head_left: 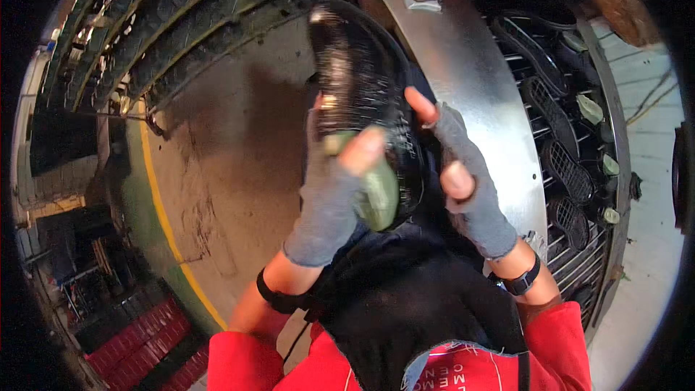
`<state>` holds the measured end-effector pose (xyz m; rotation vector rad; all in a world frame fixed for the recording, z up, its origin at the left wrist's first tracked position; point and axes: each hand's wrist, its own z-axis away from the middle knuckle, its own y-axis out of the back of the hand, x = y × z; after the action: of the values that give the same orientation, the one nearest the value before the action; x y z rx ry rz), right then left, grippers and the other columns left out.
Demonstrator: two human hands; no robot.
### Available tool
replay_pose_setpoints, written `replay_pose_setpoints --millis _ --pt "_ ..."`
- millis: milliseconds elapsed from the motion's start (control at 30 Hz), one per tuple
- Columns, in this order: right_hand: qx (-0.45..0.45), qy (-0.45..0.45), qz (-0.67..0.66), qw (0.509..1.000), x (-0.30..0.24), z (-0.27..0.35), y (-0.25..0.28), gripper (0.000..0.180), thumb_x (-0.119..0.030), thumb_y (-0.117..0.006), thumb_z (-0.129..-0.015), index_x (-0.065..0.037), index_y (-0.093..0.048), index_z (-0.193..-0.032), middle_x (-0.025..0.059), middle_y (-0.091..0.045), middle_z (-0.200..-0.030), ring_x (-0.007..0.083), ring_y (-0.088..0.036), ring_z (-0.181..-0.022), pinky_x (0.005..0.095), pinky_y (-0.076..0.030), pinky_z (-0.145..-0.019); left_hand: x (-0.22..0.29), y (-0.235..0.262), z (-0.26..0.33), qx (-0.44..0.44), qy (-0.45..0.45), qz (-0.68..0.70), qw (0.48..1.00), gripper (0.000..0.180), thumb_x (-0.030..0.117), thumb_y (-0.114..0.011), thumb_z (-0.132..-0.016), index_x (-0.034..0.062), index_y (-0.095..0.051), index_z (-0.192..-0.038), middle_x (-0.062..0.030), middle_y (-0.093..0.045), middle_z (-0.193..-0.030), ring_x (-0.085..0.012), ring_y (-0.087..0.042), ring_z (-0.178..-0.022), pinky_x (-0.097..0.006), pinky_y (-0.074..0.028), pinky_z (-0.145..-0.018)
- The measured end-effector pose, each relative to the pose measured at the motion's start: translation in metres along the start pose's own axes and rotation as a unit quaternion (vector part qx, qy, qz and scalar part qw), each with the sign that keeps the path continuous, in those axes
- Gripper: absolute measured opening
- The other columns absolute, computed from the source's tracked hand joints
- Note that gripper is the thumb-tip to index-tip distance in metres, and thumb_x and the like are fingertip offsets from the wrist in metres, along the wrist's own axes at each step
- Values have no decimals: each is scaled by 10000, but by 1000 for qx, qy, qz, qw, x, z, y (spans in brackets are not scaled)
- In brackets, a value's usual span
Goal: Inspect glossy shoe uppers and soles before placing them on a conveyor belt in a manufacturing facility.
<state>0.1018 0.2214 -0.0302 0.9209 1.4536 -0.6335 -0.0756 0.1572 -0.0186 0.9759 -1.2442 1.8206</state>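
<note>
A glossy black shoe (362,72), blurred by motion, is held up in front of my apron with its toe pointing away. A green shoe last (380,195) fills its opening. My left hand (329,185), in a grey fingerless glove, is closed around the shoe's left side, the thumb lying across the green last. On the other side my right hand (469,181), gloved the same way, is open. One fingertip meets the shoe's right edge and the thumb stands apart from it. The remaining right fingers are hidden.
A metal ledge (481,80) runs along my right. Beyond it, a rack (579,261) of bars carries several black soles (568,170) and pale green pieces (590,108). Racks of dark shoes (195,14) stand far left. A yellow line (163,210) crosses the floor.
</note>
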Motion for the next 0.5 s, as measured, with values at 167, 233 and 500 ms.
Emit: replay_pose_setpoints --millis 167,233,500 --pt "40 -52 -264 962 -31 4 -8 827 -553 -603 -1012 44 -443 -1561 98 -579 -1295 193 -532 -1234 330 -382 -1107 48 -35 6 -128 -2 179 975 907 581 -610 -824 -104 -527 -1413 -253 -659 -1326 -333 -705 -1139 -444 -572 -1025" --pt "44 -20 -128 991 -35 9 -11 764 -499 -587 -1042 55 -449 -1550 85 -576 -1284 181 -531 -1237 317 -382 -1099 51 -41 11 -52 29 145 988 919 607 -617 -825 -104 -512 -1397 -236 -649 -1304 -303 -695 -1125 -425 -573 -993" --pt "99 -9 -208 973 -29 33 -18 649 -416 -562 -1064 49 -501 -1513 87 -621 -1240 180 -565 -1219 347 -391 -1112 47 -52 26 -96 39 177 979 975 712 -559 -829 -71 -501 -1407 -219 -634 -1290 -298 -674 -1121 -398 -566 -961"
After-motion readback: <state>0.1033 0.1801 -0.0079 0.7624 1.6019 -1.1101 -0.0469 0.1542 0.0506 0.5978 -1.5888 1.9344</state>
